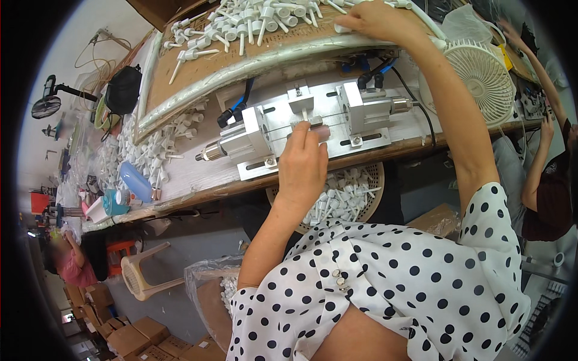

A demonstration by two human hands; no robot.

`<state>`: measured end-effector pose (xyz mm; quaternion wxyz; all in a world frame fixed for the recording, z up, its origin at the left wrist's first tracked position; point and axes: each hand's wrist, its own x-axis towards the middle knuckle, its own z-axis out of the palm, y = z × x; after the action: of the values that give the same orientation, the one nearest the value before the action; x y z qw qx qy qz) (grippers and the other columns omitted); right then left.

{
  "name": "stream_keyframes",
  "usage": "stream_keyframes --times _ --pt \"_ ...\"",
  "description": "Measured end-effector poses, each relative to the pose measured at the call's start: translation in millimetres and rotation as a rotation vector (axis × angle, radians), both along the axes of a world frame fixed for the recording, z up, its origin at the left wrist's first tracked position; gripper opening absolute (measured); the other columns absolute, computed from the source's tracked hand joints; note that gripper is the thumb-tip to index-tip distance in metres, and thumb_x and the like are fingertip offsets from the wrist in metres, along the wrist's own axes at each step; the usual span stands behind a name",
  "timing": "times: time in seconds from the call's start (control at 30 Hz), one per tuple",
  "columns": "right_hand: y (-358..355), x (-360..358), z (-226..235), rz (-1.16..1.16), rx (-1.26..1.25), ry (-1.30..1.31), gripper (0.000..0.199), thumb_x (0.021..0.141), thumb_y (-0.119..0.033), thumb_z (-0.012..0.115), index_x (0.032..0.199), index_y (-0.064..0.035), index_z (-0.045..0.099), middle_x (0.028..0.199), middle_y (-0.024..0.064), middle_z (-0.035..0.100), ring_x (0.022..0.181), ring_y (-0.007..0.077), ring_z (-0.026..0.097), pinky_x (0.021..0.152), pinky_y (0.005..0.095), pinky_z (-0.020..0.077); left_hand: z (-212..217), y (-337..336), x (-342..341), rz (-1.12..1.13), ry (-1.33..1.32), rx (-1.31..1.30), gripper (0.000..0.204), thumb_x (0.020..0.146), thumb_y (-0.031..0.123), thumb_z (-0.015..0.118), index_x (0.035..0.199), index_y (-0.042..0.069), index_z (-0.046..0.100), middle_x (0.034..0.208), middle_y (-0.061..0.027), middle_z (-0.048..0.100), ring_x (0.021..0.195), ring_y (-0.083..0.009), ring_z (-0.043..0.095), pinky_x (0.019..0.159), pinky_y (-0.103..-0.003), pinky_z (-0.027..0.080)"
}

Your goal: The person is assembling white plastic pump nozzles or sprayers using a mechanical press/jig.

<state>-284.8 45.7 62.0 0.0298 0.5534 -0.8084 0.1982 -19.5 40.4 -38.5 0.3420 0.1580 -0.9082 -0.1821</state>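
Observation:
My left hand is at the middle of a metal fixture, its fingers closed around the end of a white stemmed cap. That piece's thin stem points toward the small upright block at the back of the fixture; the fingers partly hide the rest. My right hand reaches over the cardboard tray at the far side, thumb and fingertips pinched on another white stemmed cap. Beside it lies a heap of similar white caps.
Two metal cylinders with blue-fitted air hoses flank the fixture. A white fan stands at right. Below the bench edge is a basket of white caps. More caps lie on the bench at left. Another person's arm shows at far right.

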Motion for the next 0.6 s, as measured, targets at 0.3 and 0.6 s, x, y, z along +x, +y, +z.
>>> stream_keyframes --times 0.3,0.6 --pt "15 21 -9 0.025 -0.172 0.082 0.034 0.077 -0.033 0.059 0.083 0.0003 0.064 0.078 0.0156 0.063 0.074 0.0299 0.061 0.07 0.0371 0.0487 18 -12 -1 -0.101 -0.118 0.082 0.026 0.072 0.012 0.067 0.089 0.0 0.052 0.095 -0.0162 0.056 0.074 -0.0311 0.059 0.063 -0.038 0.047" --pt "65 129 -59 0.73 -0.392 -0.132 0.021 0.066 -0.016 0.071 0.08 -0.0039 0.061 0.088 0.0081 0.059 0.086 0.0236 0.056 0.076 0.0331 0.0455 70 -208 -84 0.085 0.156 -0.138 0.021 0.076 0.008 0.054 0.096 0.008 0.063 0.082 -0.0093 0.062 0.066 -0.0201 0.059 0.063 -0.031 0.046"
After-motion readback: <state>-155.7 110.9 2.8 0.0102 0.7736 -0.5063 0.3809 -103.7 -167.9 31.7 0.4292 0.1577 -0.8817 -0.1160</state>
